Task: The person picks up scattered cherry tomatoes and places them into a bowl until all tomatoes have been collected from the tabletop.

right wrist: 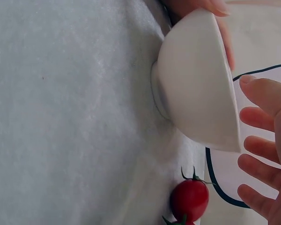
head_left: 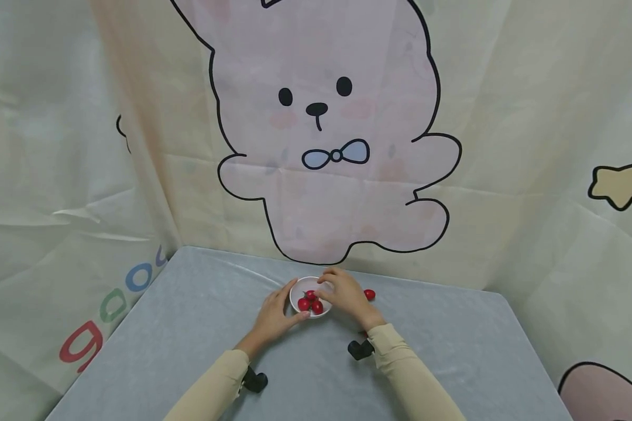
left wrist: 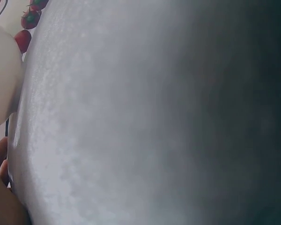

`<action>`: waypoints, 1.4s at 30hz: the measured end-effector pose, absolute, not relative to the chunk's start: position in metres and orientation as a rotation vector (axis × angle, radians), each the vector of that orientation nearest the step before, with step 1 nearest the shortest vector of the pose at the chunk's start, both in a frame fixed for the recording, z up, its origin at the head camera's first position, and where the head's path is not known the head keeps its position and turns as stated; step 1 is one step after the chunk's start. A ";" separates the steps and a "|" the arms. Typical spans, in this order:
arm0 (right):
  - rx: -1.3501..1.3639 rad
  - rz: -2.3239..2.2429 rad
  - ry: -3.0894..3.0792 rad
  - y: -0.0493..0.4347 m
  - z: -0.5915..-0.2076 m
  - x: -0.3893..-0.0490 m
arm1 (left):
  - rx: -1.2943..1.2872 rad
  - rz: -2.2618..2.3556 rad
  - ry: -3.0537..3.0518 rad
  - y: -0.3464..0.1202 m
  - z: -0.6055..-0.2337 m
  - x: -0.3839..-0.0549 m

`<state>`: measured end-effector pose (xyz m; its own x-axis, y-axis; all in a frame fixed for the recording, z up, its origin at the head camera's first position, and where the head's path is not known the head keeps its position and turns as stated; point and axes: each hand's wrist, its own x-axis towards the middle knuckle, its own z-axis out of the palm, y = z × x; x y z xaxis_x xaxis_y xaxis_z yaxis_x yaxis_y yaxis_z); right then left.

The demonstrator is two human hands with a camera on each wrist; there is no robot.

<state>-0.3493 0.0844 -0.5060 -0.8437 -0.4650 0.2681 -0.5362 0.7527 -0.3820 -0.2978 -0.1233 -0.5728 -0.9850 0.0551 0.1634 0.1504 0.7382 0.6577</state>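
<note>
A small white bowl (head_left: 294, 302) stands on the cloth with several red cherry tomatoes (head_left: 303, 304) inside. My left hand (head_left: 275, 317) holds it from the left, thumb at the near rim and fingers along the far-left side. Over the right side of the rim is my right hand (head_left: 346, 294), its fingers parted and nothing between them; the right wrist view shows these fingers (right wrist: 260, 145) just beyond the bowl's rim (right wrist: 232, 103). To the right of the bowl lies a cherry tomato (head_left: 369, 294). Another stretch of red shows beside my right wrist, mostly hidden.
A grey-blue cloth (head_left: 453, 345) covers the table. Behind it hangs a pale curtain (head_left: 516, 146) printed with a cartoon bear. Black wrist cameras (head_left: 360, 349) are strapped under both forearms. More tomatoes (left wrist: 23, 41) lie past the bowl in the left wrist view.
</note>
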 end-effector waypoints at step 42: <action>0.600 0.611 -2.805 0.183 -0.522 -0.350 | -0.158 -1.110 -2.791 -0.124 -0.572 -0.296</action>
<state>-0.3498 0.1825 -0.5222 -0.8954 -0.3442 0.2824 -0.4304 0.8312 -0.3519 -0.2959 -0.1245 -0.5720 -0.9856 0.0477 0.1623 0.1461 0.7235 0.6747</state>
